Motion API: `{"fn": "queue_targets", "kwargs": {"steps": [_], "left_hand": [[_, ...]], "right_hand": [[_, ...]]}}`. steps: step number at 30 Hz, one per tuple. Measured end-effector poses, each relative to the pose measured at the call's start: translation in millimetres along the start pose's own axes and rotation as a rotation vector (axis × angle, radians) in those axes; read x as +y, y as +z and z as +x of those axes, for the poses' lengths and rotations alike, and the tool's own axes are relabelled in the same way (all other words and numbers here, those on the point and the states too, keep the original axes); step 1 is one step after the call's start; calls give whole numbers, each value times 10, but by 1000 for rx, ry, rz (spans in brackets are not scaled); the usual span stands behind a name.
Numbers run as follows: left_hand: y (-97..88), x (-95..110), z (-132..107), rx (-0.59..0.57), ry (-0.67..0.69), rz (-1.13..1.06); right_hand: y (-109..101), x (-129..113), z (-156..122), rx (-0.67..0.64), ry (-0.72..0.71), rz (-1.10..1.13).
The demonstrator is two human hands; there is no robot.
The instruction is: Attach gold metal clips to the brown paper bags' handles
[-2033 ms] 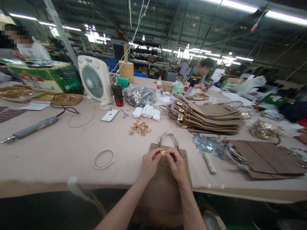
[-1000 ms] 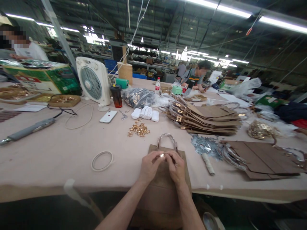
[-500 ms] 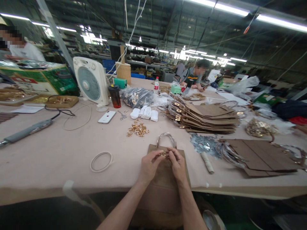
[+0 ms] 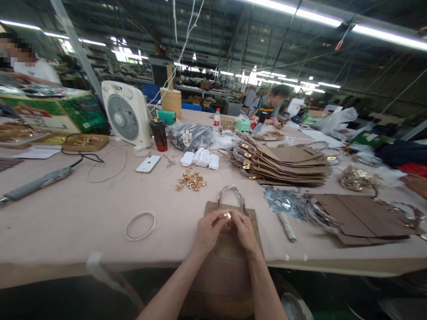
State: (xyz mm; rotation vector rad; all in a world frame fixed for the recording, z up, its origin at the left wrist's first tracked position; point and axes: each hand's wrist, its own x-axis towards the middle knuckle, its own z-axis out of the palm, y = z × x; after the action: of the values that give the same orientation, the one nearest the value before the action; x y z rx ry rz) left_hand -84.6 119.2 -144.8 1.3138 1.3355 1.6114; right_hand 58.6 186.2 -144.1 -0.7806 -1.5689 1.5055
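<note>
A brown handbag [image 4: 230,271] lies in front of me, its lower part over the table's near edge and its plastic-wrapped handle [image 4: 231,190] pointing away. Over its upper part, my left hand [image 4: 208,229] and my right hand [image 4: 245,229] meet, both closed. Between their fingertips shines a small gold metal clasp [image 4: 227,216], pinched from both sides; its exact shape is too small to make out. Beyond the bag sits a loose pile of gold metal fittings [image 4: 191,180]. Right of the bag are grey metal pieces [image 4: 283,201] and a wrapped roll [image 4: 287,226].
Stacked brown bags [image 4: 287,162] stand at the back right, with more bag pieces [image 4: 363,218] nearer. A tape ring [image 4: 140,226], phone [image 4: 148,163], tumbler [image 4: 159,135], fan [image 4: 125,113] and grey-handled tool [image 4: 38,183] are to the left. A co-worker [image 4: 270,106] sits across the table.
My right fingers have curled in closer around the gold clasp, which now catches the light more brightly. The bag and surrounding things stay in place; the view has shifted slightly.
</note>
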Motion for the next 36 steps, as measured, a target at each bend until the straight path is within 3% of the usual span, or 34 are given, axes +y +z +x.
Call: {"fn": "queue_targets", "kwargs": {"steps": [11, 14, 18, 22, 27, 30, 34, 36], "left_hand": [[22, -37, -13, 54, 191, 125], [14, -40, -10, 125, 162, 130], [-25, -147, 36, 337, 93, 163], [-44, -296, 62, 494, 13, 312], [-46, -225, 89, 341, -137, 567], [-107, -114, 184, 272, -204, 601], [-239, -19, 372, 254, -352, 381], [-287, -5, 434, 114, -489, 70]], "right_hand": [[-64, 146, -22, 10, 113, 256], [-72, 159, -28, 124, 140, 353], [-80, 189, -14, 340, 69, 429], [-100, 266, 17, 479, -13, 363], [-116, 343, 32, 474, -5, 316], [-106, 351, 23, 436, 9, 269], [-83, 333, 11, 418, 12, 275], [-71, 318, 8, 426, -5, 298]]}}
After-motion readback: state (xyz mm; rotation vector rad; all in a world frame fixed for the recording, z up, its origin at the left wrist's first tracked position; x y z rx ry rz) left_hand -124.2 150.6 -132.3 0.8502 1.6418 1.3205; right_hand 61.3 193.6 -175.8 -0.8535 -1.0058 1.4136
